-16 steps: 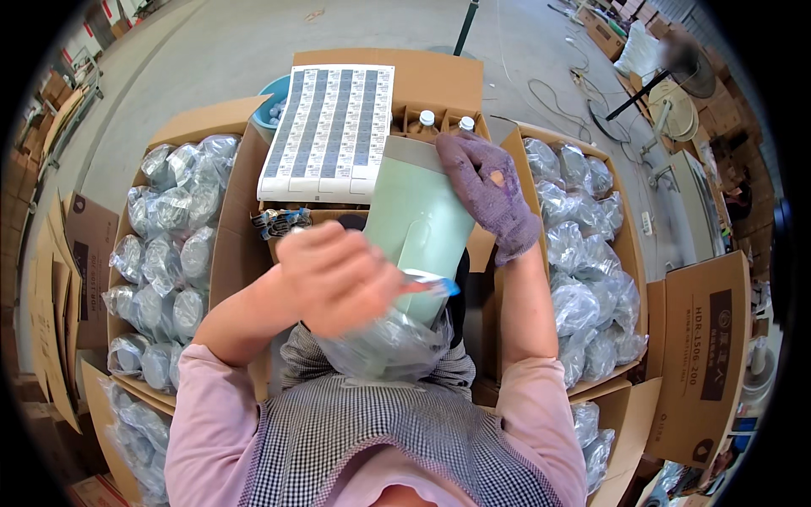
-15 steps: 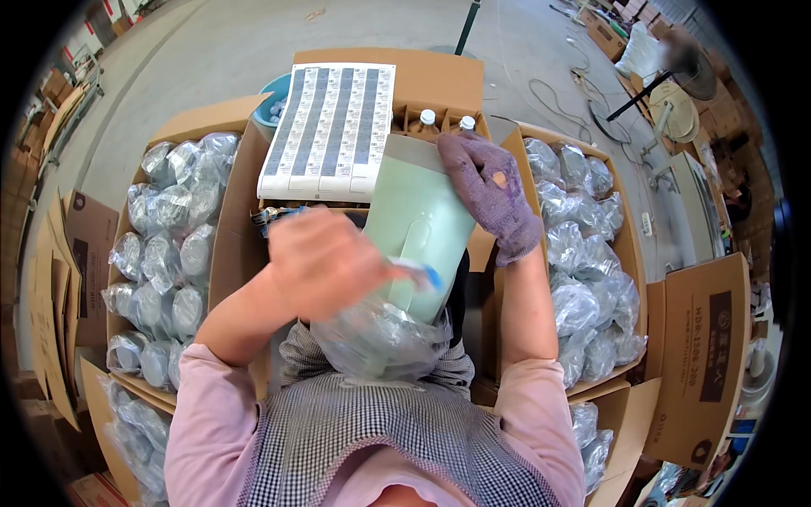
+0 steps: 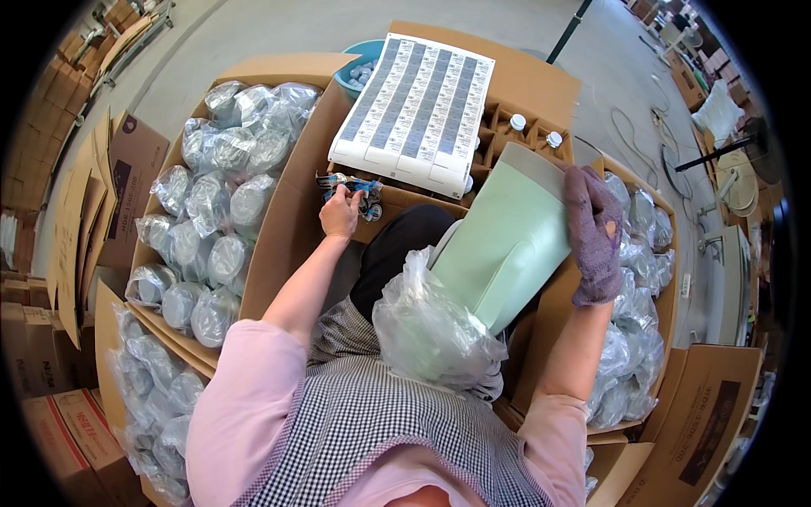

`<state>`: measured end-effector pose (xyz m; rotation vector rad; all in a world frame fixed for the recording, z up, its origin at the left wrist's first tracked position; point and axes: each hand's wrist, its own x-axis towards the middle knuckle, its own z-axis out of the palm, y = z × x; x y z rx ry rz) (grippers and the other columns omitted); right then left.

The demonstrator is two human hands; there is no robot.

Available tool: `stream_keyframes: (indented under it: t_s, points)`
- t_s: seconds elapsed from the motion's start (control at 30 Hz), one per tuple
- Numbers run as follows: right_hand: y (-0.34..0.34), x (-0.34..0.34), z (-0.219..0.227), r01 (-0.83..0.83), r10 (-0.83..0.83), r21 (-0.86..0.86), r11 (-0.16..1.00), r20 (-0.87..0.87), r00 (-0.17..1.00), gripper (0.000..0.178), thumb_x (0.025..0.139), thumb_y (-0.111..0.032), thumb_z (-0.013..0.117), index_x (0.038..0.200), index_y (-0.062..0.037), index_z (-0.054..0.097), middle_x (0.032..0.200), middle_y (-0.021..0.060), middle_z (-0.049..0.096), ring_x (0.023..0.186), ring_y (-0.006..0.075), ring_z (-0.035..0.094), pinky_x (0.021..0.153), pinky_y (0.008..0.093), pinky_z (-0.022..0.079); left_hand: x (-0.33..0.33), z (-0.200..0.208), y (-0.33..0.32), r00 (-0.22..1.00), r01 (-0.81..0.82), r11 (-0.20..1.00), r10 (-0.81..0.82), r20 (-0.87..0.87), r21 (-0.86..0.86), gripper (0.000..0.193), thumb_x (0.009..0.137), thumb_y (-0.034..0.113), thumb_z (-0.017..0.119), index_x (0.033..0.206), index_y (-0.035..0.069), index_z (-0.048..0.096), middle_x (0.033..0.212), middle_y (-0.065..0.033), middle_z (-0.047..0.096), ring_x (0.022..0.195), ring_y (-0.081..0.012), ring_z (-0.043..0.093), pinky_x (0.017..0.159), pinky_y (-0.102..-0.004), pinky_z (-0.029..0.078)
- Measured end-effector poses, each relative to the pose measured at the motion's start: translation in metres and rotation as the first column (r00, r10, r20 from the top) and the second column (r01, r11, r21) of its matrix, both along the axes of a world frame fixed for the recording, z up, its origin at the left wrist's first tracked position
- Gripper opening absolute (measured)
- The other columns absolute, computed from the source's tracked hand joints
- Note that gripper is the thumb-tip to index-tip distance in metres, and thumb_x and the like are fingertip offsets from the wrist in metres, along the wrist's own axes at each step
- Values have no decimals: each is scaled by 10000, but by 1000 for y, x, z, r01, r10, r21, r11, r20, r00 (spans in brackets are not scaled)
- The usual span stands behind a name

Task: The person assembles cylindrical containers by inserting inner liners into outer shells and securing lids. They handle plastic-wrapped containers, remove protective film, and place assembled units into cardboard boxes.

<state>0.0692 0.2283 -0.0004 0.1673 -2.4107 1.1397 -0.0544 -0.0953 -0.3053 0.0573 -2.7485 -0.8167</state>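
Observation:
My right hand (image 3: 595,237), in a purple-grey knit glove with a hole on its back, grips the grey-banded upper end of a pale green jug-shaped plastic body (image 3: 498,241). The body leans across my lap, its lower end inside a crumpled clear plastic bag (image 3: 431,325). My bare left hand (image 3: 340,213) is at a bunch of small blue, white and dark tag-like pieces (image 3: 368,196) on the near edge of the middle box. Its fingers are closed together there; what lies between them is too small to make out.
A sheet of printed labels (image 3: 414,110) rests on the divided carton, where white-capped bottles (image 3: 517,123) stand. Boxes of plastic-wrapped pieces flank me left (image 3: 228,198) and right (image 3: 629,338). A blue basin (image 3: 361,57) sits behind. Flattened cardboard (image 3: 84,228) leans at far left.
My left hand has moved from in front of the green body, where it held something small blue and white, to the bunch of pieces. The whole view has turned; my right hand keeps its grip.

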Motion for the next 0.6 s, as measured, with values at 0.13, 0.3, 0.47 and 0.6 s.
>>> stream_keyframes:
  t_s: [0.13,0.3,0.47,0.6]
  points:
    - [-2,1,2,62,-56,-87,994,67,996,215,933,-129,561,959,73,629,814,112,596,768,178,548,749,291,448,-5,-9,2,994,-9,995,-2,-107,-100,330,896,412,629,844,99,537,737,-93,682,634,-309,663,532,-438,509]
    - [-8,-4,1,92,-87,-46,995,102,991,214,926,-148,594,942,59,645,839,89,611,787,153,558,754,281,447,-6,-8,-2,993,21,979,-43,-106,-202,341,900,433,613,853,103,539,757,-85,689,638,-308,669,535,-431,515]
    - [-8,-2,3,121,-113,-53,991,143,983,218,909,-171,628,945,42,660,851,83,619,801,145,570,763,273,449,-5,-1,4,995,-5,999,8,95,-33,343,907,426,604,924,84,588,790,-111,697,694,-343,673,609,-451,521]
    - [-16,-3,9,140,-131,-38,989,169,977,232,899,-187,646,953,37,669,870,79,630,819,148,580,775,271,451,-21,-34,-19,967,-62,972,2,255,226,299,924,344,597,977,50,611,761,-141,689,659,-315,676,595,-425,524]
